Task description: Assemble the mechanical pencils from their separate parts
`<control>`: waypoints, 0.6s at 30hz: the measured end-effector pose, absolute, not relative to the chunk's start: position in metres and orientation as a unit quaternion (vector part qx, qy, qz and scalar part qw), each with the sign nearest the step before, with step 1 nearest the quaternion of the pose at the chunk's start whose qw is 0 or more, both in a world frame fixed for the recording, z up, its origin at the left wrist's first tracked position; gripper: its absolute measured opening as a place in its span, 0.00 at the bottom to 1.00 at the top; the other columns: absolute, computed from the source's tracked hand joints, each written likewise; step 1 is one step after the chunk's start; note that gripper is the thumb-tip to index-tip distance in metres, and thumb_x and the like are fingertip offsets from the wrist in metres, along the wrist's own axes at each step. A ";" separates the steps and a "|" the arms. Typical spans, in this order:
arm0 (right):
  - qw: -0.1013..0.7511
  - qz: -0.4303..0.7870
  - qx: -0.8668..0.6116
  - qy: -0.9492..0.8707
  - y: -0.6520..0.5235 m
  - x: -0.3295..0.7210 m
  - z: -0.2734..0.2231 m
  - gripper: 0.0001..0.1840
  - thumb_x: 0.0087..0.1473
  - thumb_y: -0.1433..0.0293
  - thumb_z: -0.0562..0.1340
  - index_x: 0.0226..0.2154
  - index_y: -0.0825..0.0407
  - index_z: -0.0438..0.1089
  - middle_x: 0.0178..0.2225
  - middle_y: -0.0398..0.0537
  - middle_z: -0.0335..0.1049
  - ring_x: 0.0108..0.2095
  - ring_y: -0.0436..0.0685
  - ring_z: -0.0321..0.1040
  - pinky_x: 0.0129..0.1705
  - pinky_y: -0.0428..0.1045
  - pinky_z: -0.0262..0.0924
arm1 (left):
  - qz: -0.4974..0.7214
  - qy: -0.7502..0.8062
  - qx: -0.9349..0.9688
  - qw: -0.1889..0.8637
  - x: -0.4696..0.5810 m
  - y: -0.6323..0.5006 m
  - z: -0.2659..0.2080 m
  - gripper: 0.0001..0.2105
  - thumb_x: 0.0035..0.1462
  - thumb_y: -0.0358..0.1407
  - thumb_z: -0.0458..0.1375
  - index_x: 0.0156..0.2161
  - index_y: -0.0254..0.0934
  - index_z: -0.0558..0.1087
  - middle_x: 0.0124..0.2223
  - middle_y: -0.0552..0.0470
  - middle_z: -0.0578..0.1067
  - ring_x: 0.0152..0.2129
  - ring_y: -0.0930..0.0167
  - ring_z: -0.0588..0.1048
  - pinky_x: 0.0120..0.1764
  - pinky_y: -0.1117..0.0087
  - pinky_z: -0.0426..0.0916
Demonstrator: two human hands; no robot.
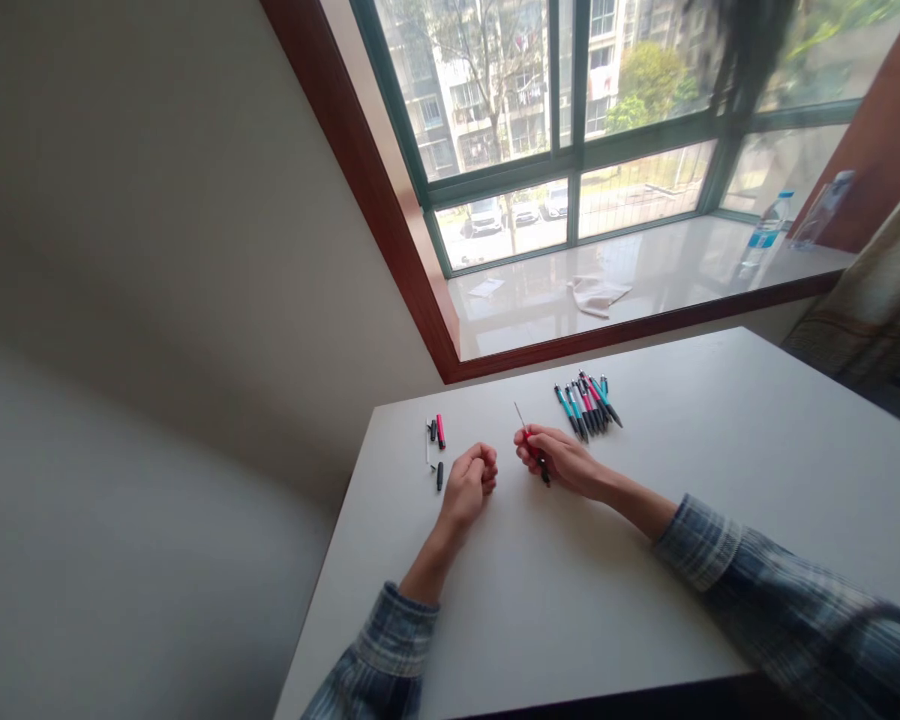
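My right hand (559,460) pinches a partly dismantled pen (532,447) with a red barrel and a dark lower end. A thin refill sticks up out of its far end. Beside it, my left hand (469,487) rests on the table with fingers curled closed; whatever lies inside is hidden. Loose pen parts lie to its left: a red barrel piece (441,431), a dark piece (433,431), a black grip (440,476) and a thin pale refill (427,443). Beyond my right hand is a row of assembled pens (586,405), teal, red and black.
The white table (630,580) stands against a wall (195,300) and a window sill (525,315). A crumpled cloth (598,295), a paper slip (487,288), a water bottle (766,232) and a clear empty-looking vessel (823,210) are on the sill. A curtain (862,280) hangs at right.
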State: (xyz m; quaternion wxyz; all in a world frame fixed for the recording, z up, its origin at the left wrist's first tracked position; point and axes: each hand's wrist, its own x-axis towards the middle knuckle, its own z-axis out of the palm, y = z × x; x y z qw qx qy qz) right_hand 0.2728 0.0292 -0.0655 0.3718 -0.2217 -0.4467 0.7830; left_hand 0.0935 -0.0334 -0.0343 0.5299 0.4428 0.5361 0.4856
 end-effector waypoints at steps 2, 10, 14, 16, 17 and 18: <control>0.376 0.794 -0.219 -0.425 0.026 0.272 -0.064 0.13 0.56 0.61 0.65 0.40 0.51 0.69 0.28 0.43 0.70 0.28 0.51 0.62 0.32 0.48 0.54 | 0.461 0.550 0.433 0.546 0.101 -0.035 -0.038 0.05 0.55 0.37 0.51 0.33 0.39 0.63 0.22 0.63 0.54 0.17 0.77 0.48 0.22 0.75 0.43; 0.427 0.793 -0.250 -0.355 0.026 0.274 -0.056 0.19 0.51 0.57 0.72 0.39 0.48 0.68 0.39 0.47 0.78 0.39 0.56 0.71 0.42 0.50 0.60 | 0.294 0.623 0.640 0.341 0.115 -0.048 -0.026 0.18 0.61 0.52 0.59 0.42 0.38 0.73 0.18 0.64 0.59 0.17 0.75 0.57 0.27 0.73 0.52; 0.440 0.765 -0.266 -0.388 0.028 0.276 -0.057 0.20 0.53 0.55 0.72 0.41 0.47 0.69 0.43 0.49 0.79 0.43 0.57 0.71 0.42 0.50 0.61 | 0.261 0.623 0.673 0.302 0.118 -0.049 -0.023 0.17 0.62 0.50 0.58 0.42 0.39 0.79 0.19 0.62 0.59 0.18 0.74 0.60 0.28 0.72 0.52; 0.426 0.769 -0.262 -0.398 0.027 0.276 -0.057 0.20 0.52 0.56 0.73 0.41 0.48 0.70 0.43 0.49 0.79 0.42 0.56 0.71 0.42 0.50 0.61 | 0.255 0.624 0.676 0.297 0.118 -0.048 -0.024 0.16 0.63 0.48 0.56 0.40 0.38 0.80 0.19 0.61 0.59 0.19 0.74 0.61 0.29 0.71 0.52; 0.419 0.775 -0.256 -0.399 0.027 0.276 -0.056 0.20 0.51 0.57 0.73 0.41 0.48 0.71 0.42 0.49 0.79 0.40 0.56 0.72 0.42 0.50 0.62 | 0.252 0.623 0.678 0.297 0.117 -0.048 -0.025 0.16 0.64 0.47 0.56 0.40 0.38 0.81 0.20 0.61 0.60 0.19 0.73 0.61 0.29 0.71 0.52; 0.414 0.780 -0.250 -0.398 0.026 0.276 -0.056 0.20 0.51 0.57 0.74 0.41 0.49 0.71 0.42 0.49 0.79 0.39 0.56 0.72 0.42 0.50 0.63 | 0.251 0.622 0.680 0.297 0.117 -0.047 -0.025 0.16 0.64 0.46 0.56 0.40 0.38 0.81 0.20 0.60 0.60 0.19 0.73 0.61 0.29 0.71 0.52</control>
